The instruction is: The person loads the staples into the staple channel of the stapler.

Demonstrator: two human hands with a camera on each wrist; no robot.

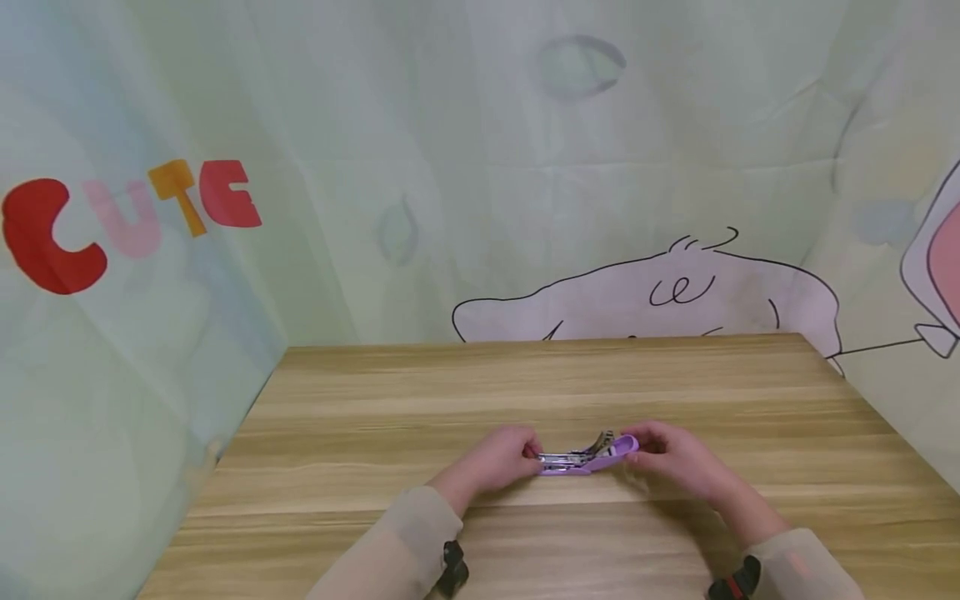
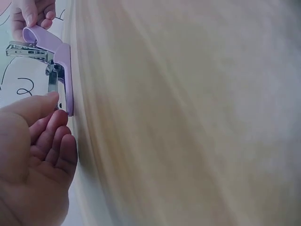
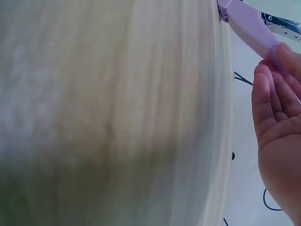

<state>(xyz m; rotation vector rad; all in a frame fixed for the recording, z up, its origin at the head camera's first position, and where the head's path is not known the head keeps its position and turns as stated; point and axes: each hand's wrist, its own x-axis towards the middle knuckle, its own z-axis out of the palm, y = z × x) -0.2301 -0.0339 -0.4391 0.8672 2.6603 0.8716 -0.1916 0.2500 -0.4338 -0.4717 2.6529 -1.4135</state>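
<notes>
A purple stapler (image 1: 566, 472) lies spread wide at its hinge, low over the middle of the table. My left hand (image 1: 498, 457) pinches its left end, where the metal base part shows; in the left wrist view the thumb presses on that metal strip. At the other end my right hand (image 1: 678, 457) pinches the tip of the purple cover (image 3: 254, 30), which tilts upward. The silver staple magazine (image 2: 28, 51) sticks up between the two halves. My left fingers hide the far left end of the stapler.
The wood-grain table (image 1: 375, 392) reaches back to a hanging cloth (image 1: 337, 208) printed with letters and a cartoon animal. Dark straps (image 1: 452, 569) sit on both wrists, over light sleeves.
</notes>
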